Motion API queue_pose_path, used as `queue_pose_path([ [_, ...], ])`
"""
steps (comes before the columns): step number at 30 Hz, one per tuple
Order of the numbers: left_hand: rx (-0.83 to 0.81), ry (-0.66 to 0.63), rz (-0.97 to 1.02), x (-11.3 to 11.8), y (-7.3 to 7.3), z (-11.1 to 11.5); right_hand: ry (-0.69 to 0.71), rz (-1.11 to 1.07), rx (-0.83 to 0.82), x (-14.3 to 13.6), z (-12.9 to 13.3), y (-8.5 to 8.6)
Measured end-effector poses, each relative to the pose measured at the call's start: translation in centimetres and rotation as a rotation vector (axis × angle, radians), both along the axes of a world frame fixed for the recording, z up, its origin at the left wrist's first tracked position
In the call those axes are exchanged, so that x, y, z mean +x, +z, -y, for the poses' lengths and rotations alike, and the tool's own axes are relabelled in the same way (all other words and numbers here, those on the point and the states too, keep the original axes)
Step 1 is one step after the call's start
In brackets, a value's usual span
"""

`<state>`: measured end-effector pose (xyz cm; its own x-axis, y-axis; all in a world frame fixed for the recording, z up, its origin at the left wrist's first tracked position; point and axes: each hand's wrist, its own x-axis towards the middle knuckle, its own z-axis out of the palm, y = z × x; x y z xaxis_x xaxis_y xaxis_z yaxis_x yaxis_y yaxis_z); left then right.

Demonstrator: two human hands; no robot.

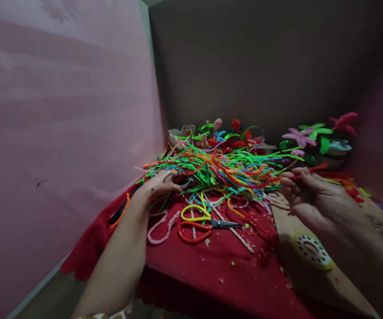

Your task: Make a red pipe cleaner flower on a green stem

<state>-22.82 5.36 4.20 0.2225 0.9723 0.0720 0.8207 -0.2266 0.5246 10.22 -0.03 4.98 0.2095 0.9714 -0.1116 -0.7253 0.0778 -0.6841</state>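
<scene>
I see one pair of scissors (216, 224) set back from the table's (181, 270) front edge; right hand (314, 195) pinching a red stem (274, 181); left hand (163, 182) at one heap (208, 170), grip unclear.

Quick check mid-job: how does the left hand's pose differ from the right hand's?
The left hand shows mainly its back and thumb side; the right hand shows its palm and curled fingers. The left hand reaches into the near edge of the strand pile, its grip unclear; the right hand pinches a red strand at the pile's right side. Both are bare, and neither touches the scissors.
</scene>
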Motion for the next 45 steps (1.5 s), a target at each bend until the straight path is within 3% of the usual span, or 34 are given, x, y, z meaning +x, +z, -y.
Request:
queue_pose_path([
  [6,0.115,0.069,-0.478,3.5,3.5,4.1,0.120,-0.049,-0.016,0.2,-0.1,-1.9],
  [8,0.195,0.008,-0.444,5.4,3.5,5.4,0.132,-0.047,-0.029,0.0,-0.1,-2.4],
  [10,0.182,-0.050,-0.186,7.6,3.0,6.3,0.152,-0.040,-0.015,-0.1,0.0,-2.7],
  [13,-0.168,-0.169,0.375,10.7,1.4,7.0,0.185,-0.015,0.027,-0.3,0.3,-3.1],
  [15,-0.318,-0.151,0.775,12.5,0.4,7.0,0.200,0.003,0.059,-0.2,0.5,-3.3],
  [17,-0.275,-0.083,1.045,13.7,-0.2,6.8,0.201,0.017,0.058,0.0,0.8,-3.5],
  [20,-0.105,0.000,1.202,15.0,-0.3,6.3,0.147,-0.013,0.009,0.8,0.9,-3.8],
  [24,-0.035,0.035,1.183,16.9,1.3,5.3,0.051,-0.086,-0.030,2.2,1.1,-4.1],
  [27,-0.091,-0.066,1.148,19.3,2.7,3.9,0.007,-0.123,0.013,3.1,1.7,-4.1],
  [30,-0.083,-0.183,1.081,22.6,3.2,2.5,-0.018,-0.140,0.076,4.0,2.6,-3.9],
  [40,-0.231,-0.289,0.848,33.3,-0.1,-2.1,0.173,-0.108,-0.066,4.1,4.8,-5.9],
  [45,-0.226,-0.290,0.643,36.2,-1.9,-3.5,0.242,-0.146,-0.010,3.7,5.1,-5.5],
])
